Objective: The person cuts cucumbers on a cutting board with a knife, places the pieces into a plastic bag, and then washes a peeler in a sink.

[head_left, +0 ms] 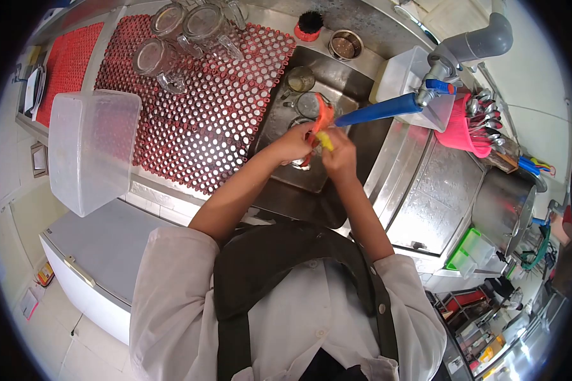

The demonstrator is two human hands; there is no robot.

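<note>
Over the sink (270,206), my left hand (292,145) is closed on a bright orange, floppy piece (325,113) whose kind I cannot make out. Close beside it, my right hand (340,156) is closed on a small yellow piece (325,140) that looks like a sponge. Both pieces meet between the hands, so their join is hidden. Beneath the hands, glass mugs (308,105) stand in a shallow tray of water in the sink. A blue hose (378,111) on the tap ends just beside my right hand.
Upturned glass mugs (203,24) rest on a red perforated mat (190,120) at left, near a clear plastic bin (95,152). Behind the sink are a black-bristled brush (309,26) and a metal cup (346,46). Right stands a pink container (467,130) of spoons.
</note>
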